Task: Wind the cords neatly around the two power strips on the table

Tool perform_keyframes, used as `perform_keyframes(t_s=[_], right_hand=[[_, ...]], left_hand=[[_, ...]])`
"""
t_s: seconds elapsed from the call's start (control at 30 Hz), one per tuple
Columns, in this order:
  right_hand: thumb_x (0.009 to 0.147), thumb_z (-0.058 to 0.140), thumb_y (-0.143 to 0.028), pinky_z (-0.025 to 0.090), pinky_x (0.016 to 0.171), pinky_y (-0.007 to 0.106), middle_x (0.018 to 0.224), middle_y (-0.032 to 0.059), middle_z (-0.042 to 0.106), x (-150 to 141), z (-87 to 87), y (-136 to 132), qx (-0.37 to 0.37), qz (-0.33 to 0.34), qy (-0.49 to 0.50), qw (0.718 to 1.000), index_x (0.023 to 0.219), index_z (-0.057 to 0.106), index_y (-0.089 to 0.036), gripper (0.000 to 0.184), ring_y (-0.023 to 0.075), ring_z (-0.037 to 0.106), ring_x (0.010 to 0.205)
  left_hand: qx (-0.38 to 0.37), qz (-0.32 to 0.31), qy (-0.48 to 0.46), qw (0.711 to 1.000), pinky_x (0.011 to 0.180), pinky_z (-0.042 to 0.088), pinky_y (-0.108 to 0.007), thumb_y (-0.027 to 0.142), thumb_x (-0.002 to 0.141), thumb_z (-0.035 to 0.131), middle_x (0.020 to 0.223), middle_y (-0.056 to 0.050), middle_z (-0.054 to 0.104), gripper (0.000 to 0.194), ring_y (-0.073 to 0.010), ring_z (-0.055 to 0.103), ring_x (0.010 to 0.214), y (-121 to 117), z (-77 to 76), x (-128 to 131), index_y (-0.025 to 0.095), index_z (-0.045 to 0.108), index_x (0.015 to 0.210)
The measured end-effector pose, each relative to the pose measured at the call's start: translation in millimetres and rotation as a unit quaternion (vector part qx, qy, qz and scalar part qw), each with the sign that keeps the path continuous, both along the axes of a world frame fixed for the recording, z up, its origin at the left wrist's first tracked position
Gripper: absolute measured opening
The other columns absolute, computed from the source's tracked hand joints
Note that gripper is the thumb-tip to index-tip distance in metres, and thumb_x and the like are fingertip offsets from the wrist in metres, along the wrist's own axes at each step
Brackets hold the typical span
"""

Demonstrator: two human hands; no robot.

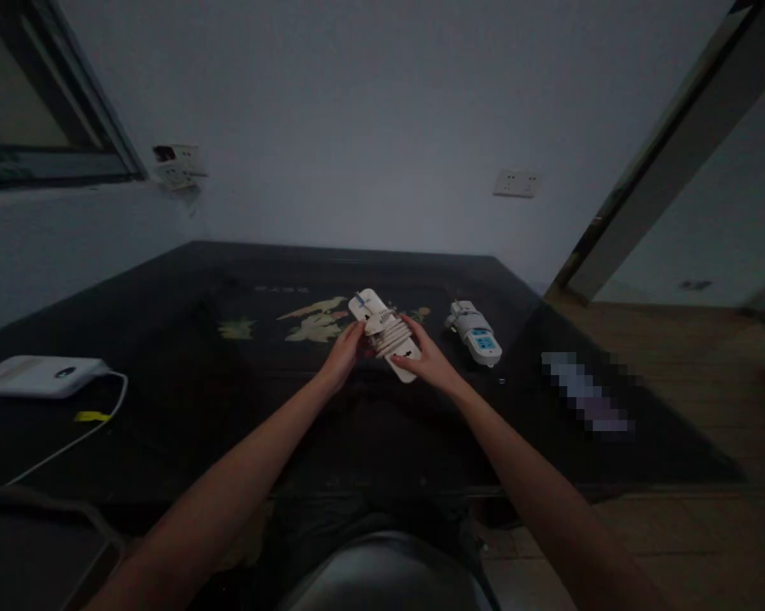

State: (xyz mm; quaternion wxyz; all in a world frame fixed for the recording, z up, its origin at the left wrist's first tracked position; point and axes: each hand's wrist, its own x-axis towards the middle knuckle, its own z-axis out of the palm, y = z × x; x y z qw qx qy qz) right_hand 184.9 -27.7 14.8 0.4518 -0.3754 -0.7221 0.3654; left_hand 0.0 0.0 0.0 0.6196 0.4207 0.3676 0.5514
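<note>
Over the middle of the dark table, a white power strip (407,371) is held at a slant between both hands. Its cord (393,336) is wound several times around its middle. My left hand (345,350) grips the strip's left side, its fingers partly hidden behind. On the other side my right hand (428,356) has its thumb across the lower part of the strip and its fingers along the right edge. A second white power strip (484,343) with blue socket faces lies to the right, a cord wrapped round it too, with neither hand touching it.
The black table (369,441) has a leaf and flower print (315,322). At the left lie a white device (44,376) with a white cable (118,399) and a yellow strip (92,417). A blurred-out object (586,395) is at the right. Wall sockets (516,183) sit behind.
</note>
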Motion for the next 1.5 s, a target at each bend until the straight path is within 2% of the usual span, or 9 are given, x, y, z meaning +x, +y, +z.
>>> perform_keyframes(t_s=[0.3, 0.4, 0.53, 0.63, 0.77, 0.9, 0.97, 1.17, 1.5], right_hand=[[0.059, 0.077, -0.03, 0.035, 0.106, 0.042, 0.128, 0.012, 0.056, -3, 0.2, 1, -0.064, -0.032, 0.078, 0.994, 0.135, 0.039, -0.017, 0.086, 0.0249, 0.053, 0.118], [0.062, 0.075, -0.032, 0.039, 0.103, 0.041, 0.128, 0.0117, 0.056, -5, 0.5, 2, -0.072, -0.067, 0.12, 0.988, 0.136, 0.038, -0.018, 0.084, 0.024, 0.054, 0.116], [0.072, 0.066, -0.036, 0.04, 0.103, 0.038, 0.135, 0.0094, 0.05, -8, -4.1, 3, -0.061, -0.086, 0.168, 0.98, 0.144, 0.025, -0.024, 0.084, 0.0215, 0.051, 0.121], [0.079, 0.06, -0.039, 0.04, 0.103, 0.039, 0.142, 0.0068, 0.043, -14, -9.9, 3, -0.067, -0.062, 0.187, 0.978, 0.147, 0.012, -0.029, 0.084, 0.02, 0.047, 0.125], [0.08, 0.06, -0.042, 0.037, 0.107, 0.041, 0.149, 0.0029, 0.035, -22, -14.4, 2, -0.081, -0.011, 0.22, 0.972, 0.147, 0.002, -0.035, 0.089, 0.0187, 0.043, 0.13], [0.074, 0.067, -0.046, 0.026, 0.113, 0.04, 0.15, 0.0043, 0.032, -18, -14.1, 3, -0.066, 0.018, 0.184, 0.981, 0.148, 0.009, -0.03, 0.095, 0.0194, 0.035, 0.136], [0.071, 0.07, -0.044, 0.027, 0.113, 0.041, 0.148, 0.0074, 0.034, -11, -11.7, 4, -0.059, 0.022, 0.16, 0.985, 0.147, 0.017, -0.026, 0.095, 0.0218, 0.035, 0.135], [0.064, 0.078, -0.038, 0.044, 0.101, 0.044, 0.143, 0.0104, 0.04, 0, 1.6, 3, -0.044, -0.005, 0.136, 0.99, 0.146, 0.021, -0.028, 0.1, 0.027, 0.043, 0.128], [0.073, 0.066, -0.054, 0.042, 0.103, 0.043, 0.137, 0.0127, 0.046, -8, -6.9, 6, -0.034, -0.097, 0.186, 0.977, 0.149, 0.004, -0.027, 0.102, 0.0243, 0.053, 0.118]], left_hand=[[0.025, -0.1, 0.008, 0.995, 0.077, 0.054, -0.03, 0.047, 0.086, 0.056, 0.13, -0.011, 0.056, 0.046, -0.0227, 0.059, 0.108, -11, 8.2, 4, 0.021, 0.053, 0.124], [0.031, -0.147, 0.02, 0.988, 0.08, 0.054, -0.033, 0.044, 0.083, 0.06, 0.133, -0.011, 0.054, 0.05, -0.0244, 0.057, 0.112, -16, 7.3, 7, 0.022, 0.051, 0.127], [0.043, -0.213, 0.07, 0.974, 0.084, 0.053, -0.037, 0.032, 0.075, 0.071, 0.127, -0.014, 0.058, 0.061, -0.0258, 0.06, 0.109, -25, -0.5, 18, 0.02, 0.047, 0.129], [0.06, -0.188, 0.093, 0.976, 0.082, 0.054, -0.039, 0.029, 0.072, 0.073, 0.119, -0.014, 0.062, 0.072, -0.0258, 0.063, 0.102, -29, -5.0, 24, 0.021, 0.037, 0.134], [0.093, -0.121, 0.116, 0.981, 0.084, 0.054, -0.042, 0.029, 0.072, 0.071, 0.123, -0.013, 0.06, 0.071, -0.0264, 0.062, 0.104, -33, -3.5, 26, 0.022, 0.034, 0.133], [0.157, -0.085, 0.109, 0.978, 0.101, 0.044, -0.043, 0.028, 0.072, 0.07, 0.138, -0.012, 0.048, 0.075, -0.0263, 0.051, 0.122, -33, -1.7, 25, 0.023, 0.03, 0.136], [0.174, -0.08, 0.1, 0.976, 0.106, 0.038, -0.043, 0.027, 0.071, 0.071, 0.142, -0.012, 0.044, 0.079, -0.0259, 0.046, 0.127, -31, -2.9, 25, 0.023, 0.028, 0.137], [0.147, -0.07, 0.119, 0.979, 0.106, 0.037, -0.042, 0.027, 0.07, 0.073, 0.142, -0.012, 0.044, 0.082, -0.0261, 0.045, 0.128, -26, -4.3, 21, 0.023, 0.03, 0.14], [0.166, -0.086, 0.168, 0.968, 0.113, 0.023, -0.043, 0.029, 0.073, 0.068, 0.148, -0.014, 0.034, 0.085, -0.0279, 0.035, 0.135, -34, 1.3, 22, 0.021, 0.023, 0.145]])
